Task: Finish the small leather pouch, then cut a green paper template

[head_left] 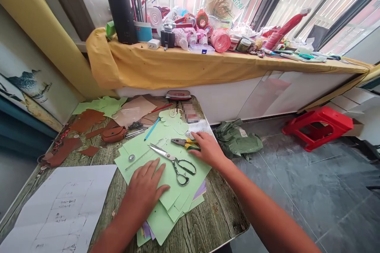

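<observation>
My left hand [147, 185] lies flat with fingers spread on a stack of light green paper sheets [166, 219], just left of the scissors. The metal scissors [173, 160] rest on the sheets, blades parted slightly and pointing up-left, black worn handles toward me. At the stack's right edge, my right hand [209, 148] has its thumb and fingers around the yellow-and-green handles of the pliers [181, 142], whose jaws point left. A clear ruler [145, 156], a blue pen [152, 129] and a small round metal piece [131, 158] also lie on the green paper.
White paper with a drawn pattern [62, 209] covers the table's front left. Brown leather scraps [87, 120] and a small brown pouch [113, 134] sit behind it. A cluttered, yellow-draped ledge [178, 65] runs along the back. On the floor at right stands a red stool [322, 126].
</observation>
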The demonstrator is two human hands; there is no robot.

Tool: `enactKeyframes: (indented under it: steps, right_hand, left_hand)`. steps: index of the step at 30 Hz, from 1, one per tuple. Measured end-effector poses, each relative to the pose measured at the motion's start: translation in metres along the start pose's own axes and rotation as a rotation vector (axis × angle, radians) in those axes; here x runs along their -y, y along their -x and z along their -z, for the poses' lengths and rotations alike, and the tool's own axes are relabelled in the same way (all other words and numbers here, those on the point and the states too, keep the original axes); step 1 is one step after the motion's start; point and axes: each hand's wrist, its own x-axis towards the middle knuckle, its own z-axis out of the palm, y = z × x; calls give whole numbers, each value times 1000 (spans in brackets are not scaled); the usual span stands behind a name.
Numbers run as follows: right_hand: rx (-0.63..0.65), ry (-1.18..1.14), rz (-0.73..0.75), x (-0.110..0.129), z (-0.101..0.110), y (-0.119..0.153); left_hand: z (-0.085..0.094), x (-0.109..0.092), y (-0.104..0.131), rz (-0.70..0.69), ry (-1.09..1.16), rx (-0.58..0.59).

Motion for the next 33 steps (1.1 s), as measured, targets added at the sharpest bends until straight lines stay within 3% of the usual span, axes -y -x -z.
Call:
enactKeyframes:
  steps: [5, 13, 19, 24, 27, 31, 33]
  right_hand:
    - [33, 6, -31, 3, -14, -7]
    - [-13, 25, -132, -1, -10, -17]
    - [-120, 34, -205, -16, -19, -31]
    - [-272, -49, -191, -18, -21, -31]
    - [-368, -164, -100, -3, -22, -24]
    - [-381, -348, 59, 26, -36, -7]
    - [-391, -418, 101, 35, -45, 0]
  left_hand:
    - [-1, 2, 1, -2, -11, 68]
    - [4, 9, -1, 11, 30, 123]
    - [9, 20, 1, -15, 50, 219]
    - [16, 30, 0, -53, 110, 231]
    - [35, 45, -28, -58, 246, 216]
    - [65, 65, -107, 258, 269, 44]
    - [71, 69, -148, 396, 258, 89]
